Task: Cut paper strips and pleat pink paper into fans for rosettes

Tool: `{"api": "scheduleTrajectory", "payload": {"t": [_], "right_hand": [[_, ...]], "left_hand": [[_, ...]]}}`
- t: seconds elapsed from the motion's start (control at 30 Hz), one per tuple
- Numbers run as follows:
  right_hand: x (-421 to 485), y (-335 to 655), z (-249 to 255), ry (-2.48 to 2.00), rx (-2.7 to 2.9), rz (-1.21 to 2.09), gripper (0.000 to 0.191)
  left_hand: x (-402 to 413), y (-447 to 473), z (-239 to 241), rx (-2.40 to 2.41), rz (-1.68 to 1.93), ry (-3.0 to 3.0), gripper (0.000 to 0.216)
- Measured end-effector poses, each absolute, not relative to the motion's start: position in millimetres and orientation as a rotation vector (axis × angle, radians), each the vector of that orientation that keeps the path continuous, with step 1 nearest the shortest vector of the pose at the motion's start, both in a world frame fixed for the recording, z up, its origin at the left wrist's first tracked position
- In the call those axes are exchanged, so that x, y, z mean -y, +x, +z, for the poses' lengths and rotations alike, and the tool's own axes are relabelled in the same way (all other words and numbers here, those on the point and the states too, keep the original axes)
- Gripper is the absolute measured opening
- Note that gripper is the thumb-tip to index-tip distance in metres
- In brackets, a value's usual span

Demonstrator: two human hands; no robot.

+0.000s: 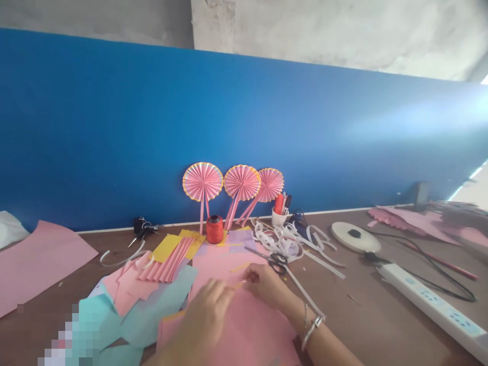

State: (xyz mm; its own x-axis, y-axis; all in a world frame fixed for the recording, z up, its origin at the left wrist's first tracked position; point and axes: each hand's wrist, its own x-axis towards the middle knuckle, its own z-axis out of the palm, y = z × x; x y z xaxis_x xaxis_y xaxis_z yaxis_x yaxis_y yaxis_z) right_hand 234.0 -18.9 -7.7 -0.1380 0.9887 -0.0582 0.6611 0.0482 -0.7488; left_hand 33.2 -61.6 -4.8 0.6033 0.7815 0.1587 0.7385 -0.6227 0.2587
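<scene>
Over sheets of pink paper (pixel 251 330), both hands are close together. Between their fingertips is a thin yellow paper strip (pixel 239 285), small and blurred. My right hand (pixel 265 285), with a bracelet on its wrist, is closed in a pinch at the strip's right end. My left hand (pixel 209 307) has its fingers bent together at the other end; motion smears them a little. Black-handled scissors (pixel 278 262) lie just beyond my right hand. A red spool of thread (pixel 214 230) stands at the far end of the pink paper.
Three round pink paper fans (pixel 203 182) lean against the blue partition (pixel 114 127). Curled white strips (pixel 280 239) and a cup of pens (pixel 279 217) are at the back. Pleated pink paper (pixel 168 264) and teal sheets (pixel 160 300) lie left, a power strip (pixel 434 305) right.
</scene>
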Motion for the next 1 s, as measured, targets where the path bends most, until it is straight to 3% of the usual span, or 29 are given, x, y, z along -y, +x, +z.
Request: {"api": "scheduleTrajectory", "payload": {"t": [0.13,0.27,0.5,0.67,1.0], "right_hand": [[18,235,-12,-1.610,1.815,0.889,0.021],[11,255,-14,-1.487,1.762,1.234,0.022],[7,272,6,-1.338,1.717,1.338,0.025],[-9,262,8,-1.542,1.946,0.817,0.029],[-31,224,-13,-1.574,2.283,0.492,0.007]], "left_hand": [[70,47,-22,-0.970,0.273,2.795,0.043],[70,50,-28,-0.989,0.114,2.814,0.041],[73,56,-24,-1.054,0.049,2.846,0.041],[78,59,-39,-1.130,-0.023,2.839,0.045],[71,55,-32,-0.987,0.122,2.962,0.043]]}}
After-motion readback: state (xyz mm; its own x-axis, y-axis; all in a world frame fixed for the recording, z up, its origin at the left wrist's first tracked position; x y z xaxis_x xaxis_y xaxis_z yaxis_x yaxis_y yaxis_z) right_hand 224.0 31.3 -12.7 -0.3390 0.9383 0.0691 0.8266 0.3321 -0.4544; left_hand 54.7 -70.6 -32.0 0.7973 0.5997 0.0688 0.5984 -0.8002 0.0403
